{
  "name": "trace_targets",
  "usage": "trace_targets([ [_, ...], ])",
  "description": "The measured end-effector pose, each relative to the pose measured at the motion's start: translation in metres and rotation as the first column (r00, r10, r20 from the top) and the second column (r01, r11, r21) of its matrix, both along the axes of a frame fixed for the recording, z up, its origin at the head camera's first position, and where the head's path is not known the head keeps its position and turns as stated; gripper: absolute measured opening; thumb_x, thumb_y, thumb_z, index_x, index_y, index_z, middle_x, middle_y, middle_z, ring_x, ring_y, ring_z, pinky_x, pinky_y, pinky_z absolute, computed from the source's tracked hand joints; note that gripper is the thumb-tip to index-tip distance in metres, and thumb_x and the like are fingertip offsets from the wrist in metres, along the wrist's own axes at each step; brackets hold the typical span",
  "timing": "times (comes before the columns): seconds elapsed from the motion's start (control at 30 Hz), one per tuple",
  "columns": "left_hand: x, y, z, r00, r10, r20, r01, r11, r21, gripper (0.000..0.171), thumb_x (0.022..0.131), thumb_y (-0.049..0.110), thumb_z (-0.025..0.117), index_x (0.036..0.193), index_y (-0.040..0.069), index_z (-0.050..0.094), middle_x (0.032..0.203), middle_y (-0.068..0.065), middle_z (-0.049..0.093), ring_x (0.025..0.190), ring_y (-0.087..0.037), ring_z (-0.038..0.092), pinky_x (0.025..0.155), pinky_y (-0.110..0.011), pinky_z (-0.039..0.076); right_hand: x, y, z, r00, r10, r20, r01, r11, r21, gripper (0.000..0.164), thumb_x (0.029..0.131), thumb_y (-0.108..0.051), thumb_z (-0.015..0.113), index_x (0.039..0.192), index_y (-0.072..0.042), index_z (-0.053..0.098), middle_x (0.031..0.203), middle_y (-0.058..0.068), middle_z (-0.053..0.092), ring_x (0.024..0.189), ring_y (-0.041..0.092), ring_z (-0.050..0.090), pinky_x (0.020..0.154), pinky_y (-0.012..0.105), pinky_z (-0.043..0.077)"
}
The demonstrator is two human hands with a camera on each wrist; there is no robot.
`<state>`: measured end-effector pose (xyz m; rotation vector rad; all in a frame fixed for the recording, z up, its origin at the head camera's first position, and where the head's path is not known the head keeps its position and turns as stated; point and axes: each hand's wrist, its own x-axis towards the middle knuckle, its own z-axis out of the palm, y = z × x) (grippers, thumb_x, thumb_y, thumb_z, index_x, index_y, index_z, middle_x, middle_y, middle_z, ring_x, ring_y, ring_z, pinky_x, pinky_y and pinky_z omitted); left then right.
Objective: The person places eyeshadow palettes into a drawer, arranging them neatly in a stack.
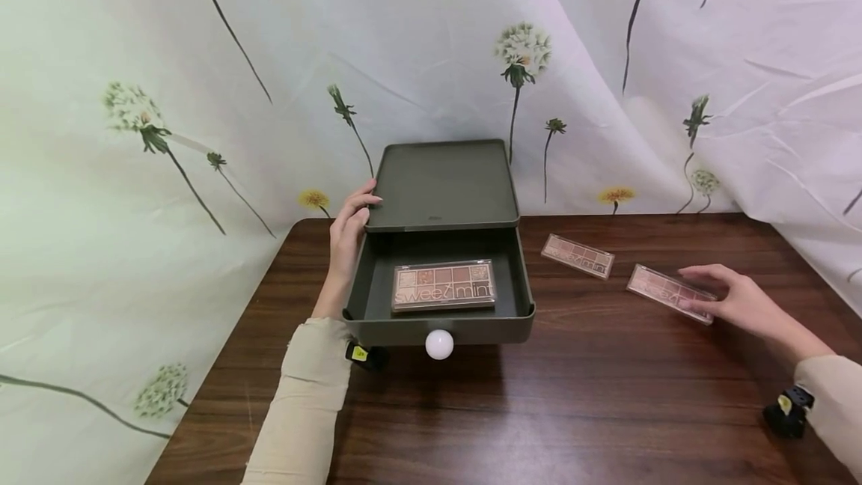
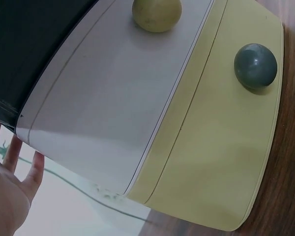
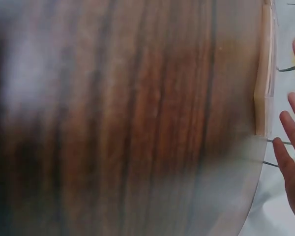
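A dark green drawer box (image 1: 441, 182) stands with its top drawer (image 1: 438, 329), which has a white knob (image 1: 439, 344), pulled out. Inside lies an eyeshadow palette (image 1: 443, 287) with a clear lid marked "sweet mint". At the box's upper left edge, my left hand (image 1: 346, 234) rests with its fingertips on the rim; the left wrist view shows its fingers (image 2: 37, 172) straight along the side. Over a second palette (image 1: 667, 290) on the table is my right hand (image 1: 744, 305), thumb at the near edge, fingers by the far edge. Its fingers (image 3: 290, 125) look spread in the right wrist view.
A third palette (image 1: 578, 256) lies on the wooden table (image 1: 606, 395) between the box and my right hand. Below the green drawer are a white drawer (image 2: 108, 98) and a yellow drawer (image 2: 211, 137). A dandelion-print cloth (image 1: 431, 58) hangs behind.
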<state>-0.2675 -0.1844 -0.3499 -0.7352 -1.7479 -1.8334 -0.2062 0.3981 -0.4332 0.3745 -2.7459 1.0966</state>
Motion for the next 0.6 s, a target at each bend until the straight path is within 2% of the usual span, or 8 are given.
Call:
trace_targets([
  [0.17, 0.0, 0.001, 0.001, 1.0, -0.009, -0.003, 0.009, 1.0, 0.008, 0.03, 0.096, 0.006, 0.04, 0.109, 0.0, 0.067, 0.143, -0.021, 0.05, 0.142, -0.038, 0.031, 0.113, -0.033, 0.029, -0.008, 0.0, -0.006, 0.998, 0.02, 0.065, -0.023, 0.999, 0.045, 0.06, 0.075, -0.018, 0.087, 0.125, 0.004, 0.061, 0.118, 0.013, 0.059, 0.096, -0.018, 0.044, 0.077, 0.008, 0.036],
  [0.23, 0.0, 0.001, 0.001, 1.0, -0.011, -0.002, 0.011, 1.0, 0.008, 0.03, 0.096, 0.006, 0.04, 0.109, 0.002, 0.068, 0.143, -0.02, 0.05, 0.142, -0.038, 0.031, 0.113, -0.033, 0.029, -0.01, -0.002, -0.007, 0.997, 0.026, 0.071, -0.031, 0.997, 0.071, 0.062, 0.074, -0.019, 0.088, 0.125, 0.005, 0.061, 0.118, 0.021, 0.057, 0.095, -0.014, 0.042, 0.076, 0.011, 0.036],
  [0.3, 0.0, 0.001, 0.001, 1.0, -0.008, -0.003, 0.008, 1.0, 0.003, 0.03, 0.096, 0.006, 0.04, 0.109, -0.001, 0.067, 0.143, -0.021, 0.05, 0.142, -0.037, 0.032, 0.113, -0.033, 0.028, -0.012, -0.003, -0.008, 0.997, 0.038, 0.068, -0.045, 0.994, 0.1, 0.063, 0.073, -0.02, 0.088, 0.124, 0.005, 0.061, 0.116, 0.022, 0.057, 0.093, -0.008, 0.042, 0.075, 0.016, 0.037],
  [0.47, 0.0, 0.0, 0.0, 1.0, 0.007, -0.014, -0.007, 1.0, -0.009, 0.032, 0.096, 0.006, 0.04, 0.11, -0.014, 0.06, 0.142, -0.025, 0.049, 0.141, -0.035, 0.034, 0.113, -0.034, 0.028, -0.017, -0.006, -0.01, 0.997, 0.068, 0.046, -0.075, 0.985, 0.155, 0.065, 0.069, -0.019, 0.09, 0.122, 0.006, 0.063, 0.108, 0.019, 0.058, 0.09, 0.007, 0.044, 0.072, 0.024, 0.037],
  [0.6, 0.0, 0.0, 0.0, 1.0, 0.01, -0.015, -0.01, 1.0, -0.012, 0.031, 0.096, 0.005, 0.04, 0.109, -0.014, 0.061, 0.142, -0.026, 0.048, 0.141, -0.037, 0.033, 0.113, -0.033, 0.029, -0.019, -0.009, -0.009, 0.996, 0.063, 0.068, -0.076, 0.978, 0.196, 0.067, 0.069, -0.021, 0.09, 0.122, 0.008, 0.062, 0.106, 0.02, 0.058, 0.092, 0.021, 0.047, 0.073, 0.03, 0.038],
])
